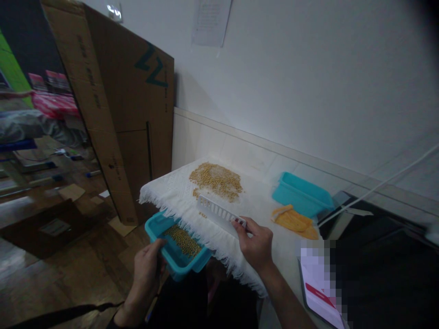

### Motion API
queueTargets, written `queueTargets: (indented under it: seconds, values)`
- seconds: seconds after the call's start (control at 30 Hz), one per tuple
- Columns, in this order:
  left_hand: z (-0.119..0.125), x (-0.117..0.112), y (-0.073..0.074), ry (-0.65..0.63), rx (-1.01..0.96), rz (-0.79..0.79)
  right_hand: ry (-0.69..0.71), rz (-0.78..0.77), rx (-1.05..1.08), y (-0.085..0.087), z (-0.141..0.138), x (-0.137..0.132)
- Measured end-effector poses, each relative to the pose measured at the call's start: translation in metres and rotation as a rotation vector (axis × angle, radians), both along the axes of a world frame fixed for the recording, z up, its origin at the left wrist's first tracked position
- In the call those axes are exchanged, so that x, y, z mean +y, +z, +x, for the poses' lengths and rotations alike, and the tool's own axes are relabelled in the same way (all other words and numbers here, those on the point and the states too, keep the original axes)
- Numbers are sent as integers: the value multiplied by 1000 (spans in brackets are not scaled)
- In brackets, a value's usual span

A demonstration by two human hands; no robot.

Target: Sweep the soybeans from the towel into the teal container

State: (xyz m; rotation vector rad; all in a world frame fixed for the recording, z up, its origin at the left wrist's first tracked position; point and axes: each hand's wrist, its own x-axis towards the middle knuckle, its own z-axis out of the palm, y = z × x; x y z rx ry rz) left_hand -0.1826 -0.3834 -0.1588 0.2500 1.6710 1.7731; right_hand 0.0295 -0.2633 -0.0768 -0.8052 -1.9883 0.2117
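My left hand (147, 264) grips the near side of a turquoise plastic bin (174, 266), held just below the table's front edge. Yellowish beans (185, 240), like soybeans, lie in its bottom. My right hand (256, 243) is closed around one end of a white slotted plastic strip (216, 214), which stands on edge over the white fringed cloth (171, 183). Beyond the strip spreads a pile of beans (217, 179) mixed with small whitish bits. A few loose beans (202, 214) lie on the near side of the strip.
A second turquoise bin (302, 194) stands at the table's right, with a folded yellow cloth (295, 223) before it. A phone-like device (318, 292) and a black bag-like item (384, 265) are at right. A tall cardboard box (137, 114) rises at left, against a white wall.
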Motion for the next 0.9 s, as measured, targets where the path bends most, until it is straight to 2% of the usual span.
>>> queueTargets:
  seconds: [0.2, 0.37, 0.47, 0.9]
  values:
    - [-2, 0, -3, 1, -3, 4, 34, 6, 1, 2, -6, -17]
    - [-3, 0, -4, 8, -16, 8, -149, 122, 4, 0, 0, -6]
    - [-3, 1, -4, 20, -24, 4, -221, 131, -23, -4, 6, 4]
    - [-1, 1, 0, 34, -29, 5, -155, -35, -4, -9, 8, 9]
